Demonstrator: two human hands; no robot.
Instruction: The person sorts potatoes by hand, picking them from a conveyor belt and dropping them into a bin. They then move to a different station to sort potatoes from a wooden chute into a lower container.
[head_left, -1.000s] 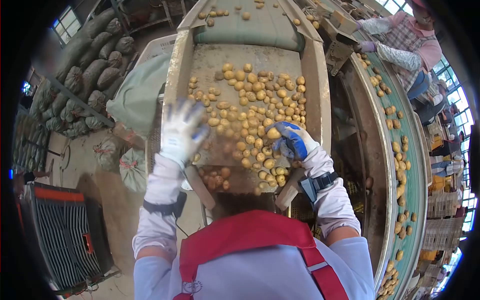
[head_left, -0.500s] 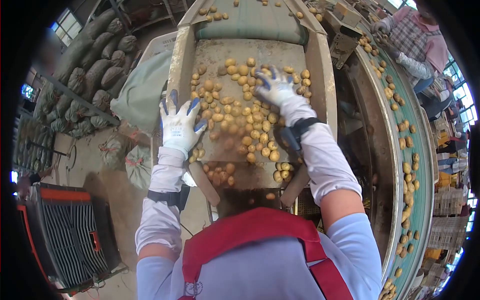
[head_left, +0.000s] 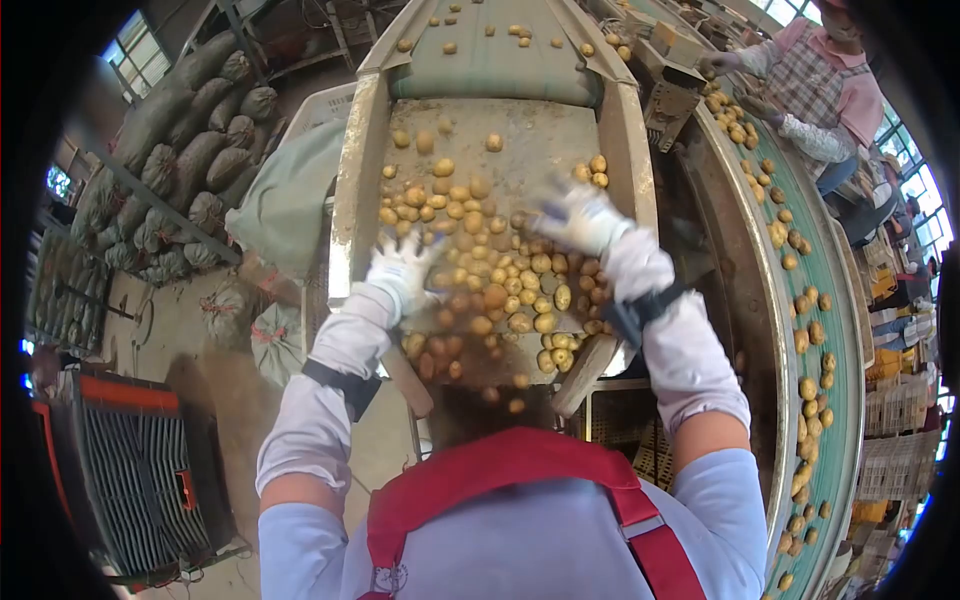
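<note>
Small, dusty yellow-brown potatoes are lying heaped across the sloping chute, crowding toward its near end. The gloved left hand is blurring into the pile's left edge, so I cannot tell its grip. The right hand is hovering over the right side with its fingers spread wide.

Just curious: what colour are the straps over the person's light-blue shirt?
Red straps, best in the head view.

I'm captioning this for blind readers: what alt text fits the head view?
Two gloved hands reach into potatoes on a sloped chute: the left hand at the heap's left edge, the right hand farther up. Another person works at a curved belt of potatoes on the right; sacks lie left.
</note>
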